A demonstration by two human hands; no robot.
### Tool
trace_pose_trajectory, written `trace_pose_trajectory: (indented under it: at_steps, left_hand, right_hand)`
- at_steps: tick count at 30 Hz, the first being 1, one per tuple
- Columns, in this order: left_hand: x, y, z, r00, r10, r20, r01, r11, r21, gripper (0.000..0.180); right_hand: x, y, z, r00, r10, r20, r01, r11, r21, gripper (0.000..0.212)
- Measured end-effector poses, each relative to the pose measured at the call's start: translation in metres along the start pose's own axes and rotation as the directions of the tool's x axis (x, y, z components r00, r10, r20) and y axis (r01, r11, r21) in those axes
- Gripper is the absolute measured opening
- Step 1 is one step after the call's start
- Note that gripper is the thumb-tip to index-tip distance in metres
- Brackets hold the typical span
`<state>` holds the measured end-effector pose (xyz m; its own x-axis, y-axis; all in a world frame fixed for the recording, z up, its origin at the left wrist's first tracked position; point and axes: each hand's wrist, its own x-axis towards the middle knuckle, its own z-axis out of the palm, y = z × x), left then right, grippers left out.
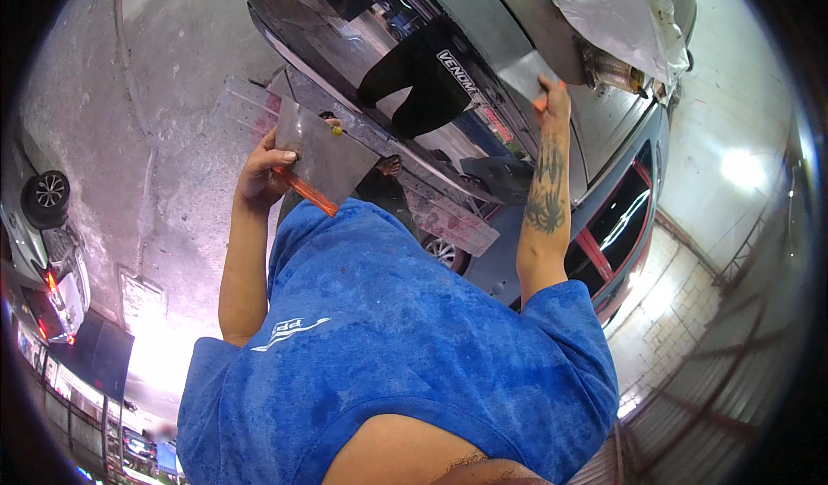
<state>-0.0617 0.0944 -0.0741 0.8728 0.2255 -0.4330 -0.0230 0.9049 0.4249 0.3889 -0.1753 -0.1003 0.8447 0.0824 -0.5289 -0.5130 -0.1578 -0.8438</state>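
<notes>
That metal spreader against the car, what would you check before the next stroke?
1. Right hand grips the spreader: ok.
2. Blade touches the grey car panel: ok, it seems flat.
3. Left hand holds the second blade clear of the car: ok.
4. Filler on either blade: cannot tell.
5. White plastic sheet covers the part above: ok.

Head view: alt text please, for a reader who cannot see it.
A person in a blue T-shirt presses a wide metal spreader blade against a car's grey body panel with the right hand, while the left hand holds a second broad blade. Plastic sheeting covers part of the car.
</notes>
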Motion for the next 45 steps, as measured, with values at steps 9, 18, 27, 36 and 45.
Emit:
trace_pose_trajectory:
  at_steps: [9, 18, 27, 36, 45]
  left_hand:
    - [-0.002, 0.013, 0.011, 0.998, -0.01, -0.059, 0.016, 0.995, 0.1, 0.071]
    - [0.016, 0.01, 0.011, 0.997, -0.064, -0.03, 0.067, 0.991, 0.114, 0.068]
    - [0.025, -0.006, 0.02, 0.974, -0.193, -0.114, 0.208, 0.968, 0.137, 0.066]
    - [0.015, -0.007, 0.029, 0.969, -0.201, -0.146, 0.22, 0.966, 0.136, 0.066]
    - [0.019, -0.005, 0.032, 0.972, -0.184, -0.147, 0.218, 0.937, 0.274, 0.064]
  right_hand:
    - [0.016, 0.003, -0.009, 1.0, -0.022, -0.018, 0.021, 0.997, -0.075, 0.024]
    - [-0.038, -0.016, -0.091, 0.999, -0.038, 0.032, 0.037, 0.998, 0.044, 0.027]
    - [-0.048, 0.022, -0.109, 0.997, -0.032, 0.07, 0.039, 0.994, -0.103, 0.026]
    - [-0.017, 0.025, 0.047, 0.969, -0.232, -0.081, 0.232, 0.973, -0.001, 0.012]
    - [-0.043, 0.001, 0.079, 0.987, -0.105, 0.124, 0.087, 0.986, 0.141, 0.026]
